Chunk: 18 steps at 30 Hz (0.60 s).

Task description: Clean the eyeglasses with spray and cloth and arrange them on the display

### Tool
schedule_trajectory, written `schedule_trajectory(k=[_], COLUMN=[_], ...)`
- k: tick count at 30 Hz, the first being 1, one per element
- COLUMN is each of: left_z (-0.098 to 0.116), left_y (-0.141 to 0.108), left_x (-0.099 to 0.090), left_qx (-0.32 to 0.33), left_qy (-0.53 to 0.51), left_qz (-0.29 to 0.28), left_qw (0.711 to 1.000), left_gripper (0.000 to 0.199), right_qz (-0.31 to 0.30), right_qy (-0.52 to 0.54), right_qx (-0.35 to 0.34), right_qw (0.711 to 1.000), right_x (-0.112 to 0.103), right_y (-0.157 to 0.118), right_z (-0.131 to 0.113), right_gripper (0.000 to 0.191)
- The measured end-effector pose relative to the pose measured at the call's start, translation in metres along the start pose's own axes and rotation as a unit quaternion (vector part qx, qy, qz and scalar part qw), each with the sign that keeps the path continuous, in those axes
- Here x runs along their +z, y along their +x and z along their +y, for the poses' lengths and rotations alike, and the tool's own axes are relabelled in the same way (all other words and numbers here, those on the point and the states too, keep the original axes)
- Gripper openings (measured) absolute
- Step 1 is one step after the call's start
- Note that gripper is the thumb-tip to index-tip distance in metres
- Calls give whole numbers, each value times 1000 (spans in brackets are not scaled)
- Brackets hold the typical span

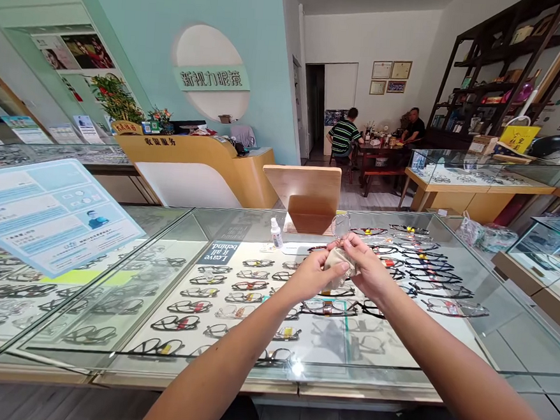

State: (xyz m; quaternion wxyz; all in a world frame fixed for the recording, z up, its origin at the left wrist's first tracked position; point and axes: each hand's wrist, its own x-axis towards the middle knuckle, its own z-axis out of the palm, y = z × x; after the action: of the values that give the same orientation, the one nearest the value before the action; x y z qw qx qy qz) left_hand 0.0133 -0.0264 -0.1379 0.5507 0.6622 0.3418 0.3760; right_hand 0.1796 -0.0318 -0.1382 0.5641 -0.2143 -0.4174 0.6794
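Above the glass counter, my left hand [314,273] and my right hand [365,262] meet, both closed around a bunched pale cloth [337,265]. One round, thin-rimmed lens of a pair of eyeglasses [341,224] sticks up just past my fingertips. The rest of that pair is hidden by the cloth and fingers. My right fingertips pinch close to the lens's lower edge. Left of my hands, a small white spray bottle [276,234] stands upright on the glass top.
Beneath the glass of the display counter [202,230] lie many eyeglass frames in rows. A wooden-framed mirror or stand [305,189] rises at its far edge. A blue-and-white leaflet [54,213] is at left. Two people sit at a table [380,146] in the back.
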Motion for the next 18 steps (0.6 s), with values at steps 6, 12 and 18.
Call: schedule_trajectory(k=[6, 12, 18], left_z=[1, -3, -3], left_y=[-1, 1, 0], left_x=[4, 2, 2], left_qx=[0, -1, 30], left_qy=[-36, -52, -52], left_qz=[11, -1, 22], left_qw=[999, 999, 998], left_gripper=[61, 66, 57], right_qz=[6, 4, 9], right_qy=[-3, -4, -8], right_qx=[-3, -11, 0], right_qw=[1000, 1000, 1000], right_x=[1, -2, -4], right_y=[1, 1, 0], right_z=[-1, -1, 1], right_gripper=[40, 37, 36])
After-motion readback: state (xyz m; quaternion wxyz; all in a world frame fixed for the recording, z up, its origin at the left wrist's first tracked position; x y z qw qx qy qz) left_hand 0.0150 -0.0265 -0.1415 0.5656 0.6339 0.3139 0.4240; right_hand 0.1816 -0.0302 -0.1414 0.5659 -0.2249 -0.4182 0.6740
